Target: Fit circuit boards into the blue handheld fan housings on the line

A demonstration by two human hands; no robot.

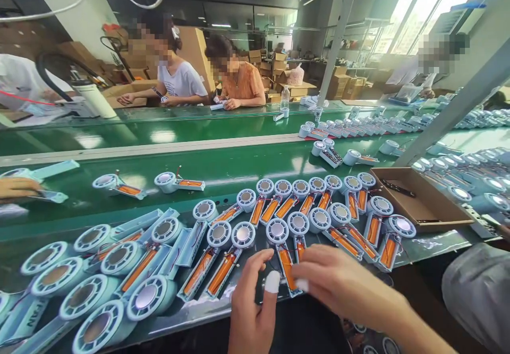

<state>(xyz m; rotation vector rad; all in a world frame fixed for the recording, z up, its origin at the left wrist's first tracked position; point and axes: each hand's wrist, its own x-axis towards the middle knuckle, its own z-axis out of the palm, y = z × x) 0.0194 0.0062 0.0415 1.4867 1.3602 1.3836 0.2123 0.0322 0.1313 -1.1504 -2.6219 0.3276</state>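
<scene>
In front of me lies a light-blue handheld fan unit (277,232) with a round grille head and an open handle that shows an orange battery (286,262) and thin wires. My left hand (254,301) is just left of this handle, fingers apart and holding nothing, with a white cover on one fingertip. From the right, my right hand (342,282) reaches over the handle, its fingers bent and slightly blurred, also with a white fingertip cover. Whether it grips the handle or a wire cannot be made out. Another fan unit (298,223) is partly behind my right hand.
Several similar fan units (243,234) line the bench, with more piled at left (93,237). A cardboard box (422,194) holds dark pieces. Beyond runs a green conveyor (239,165) carrying fan units. Co-workers sit opposite; another person's hand (18,188) is at far left.
</scene>
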